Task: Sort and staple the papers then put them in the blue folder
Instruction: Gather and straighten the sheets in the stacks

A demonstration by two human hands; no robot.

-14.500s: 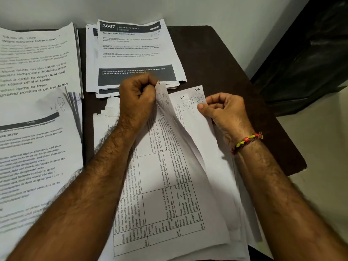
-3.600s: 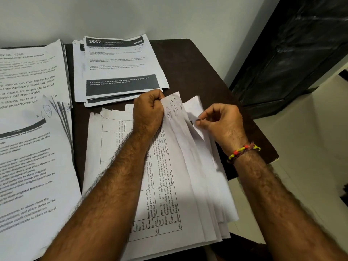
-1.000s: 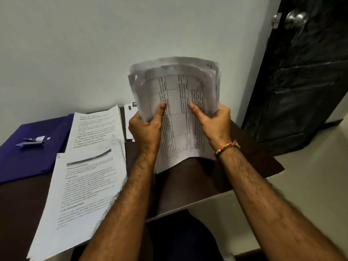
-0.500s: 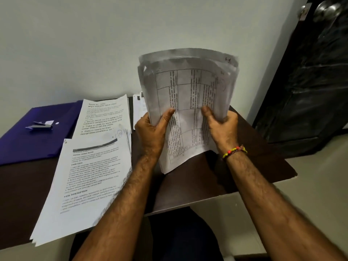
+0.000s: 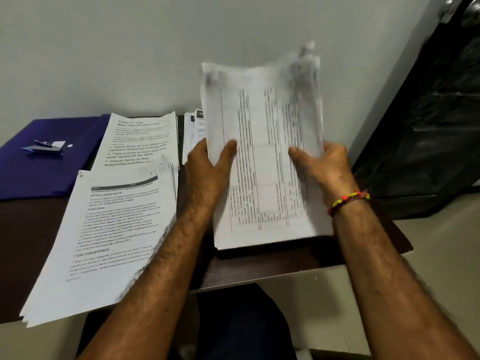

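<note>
A stapler (image 5: 44, 148) lies on the folder (image 5: 31, 175) at the table's (image 5: 259, 268) far left. Two paper stacks (image 5: 117, 229) lie right of it.

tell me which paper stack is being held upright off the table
The stack with the ruled table print, gripped at its sides by the left hand and right hand. The other stacks, such as the near left one, lie flat on the table.

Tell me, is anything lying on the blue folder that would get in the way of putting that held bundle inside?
Yes. A small metal stapler lies on top of the closed blue folder, at the table's far left. Both hands, left hand and right hand, grip the bundle of papers, so neither is free.
</note>
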